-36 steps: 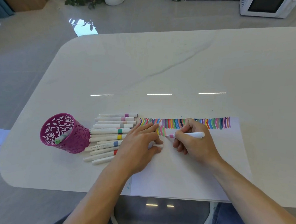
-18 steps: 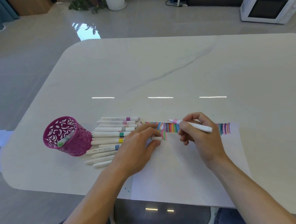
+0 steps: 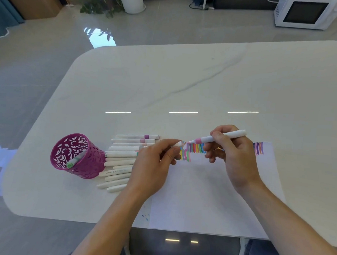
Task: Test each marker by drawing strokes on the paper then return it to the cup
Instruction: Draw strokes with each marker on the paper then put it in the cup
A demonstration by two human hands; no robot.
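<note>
My right hand (image 3: 235, 157) grips a white marker with a pink band (image 3: 218, 138), lifted above the paper, its pink tip pointing left. My left hand (image 3: 153, 166) pinches the marker's white cap (image 3: 177, 144), held close to that tip. The white paper (image 3: 208, 196) lies on the table with a row of coloured strokes (image 3: 196, 148) along its top edge. A magenta openwork cup (image 3: 77, 155) stands at the left with one green-ended marker (image 3: 75, 160) inside. Several white markers (image 3: 126, 154) lie in a row between the cup and the paper.
The pale marble table (image 3: 205, 86) stretches far beyond the paper. Its front edge runs just below the paper's lower edge. On the floor behind stand a potted plant (image 3: 100, 3), a white microwave (image 3: 305, 12) and a cardboard box (image 3: 33, 0).
My right hand lifted the pink marker off the paper and turned it level. My left hand rose from the paper with the cap, bringing it up to the marker's tip.
</note>
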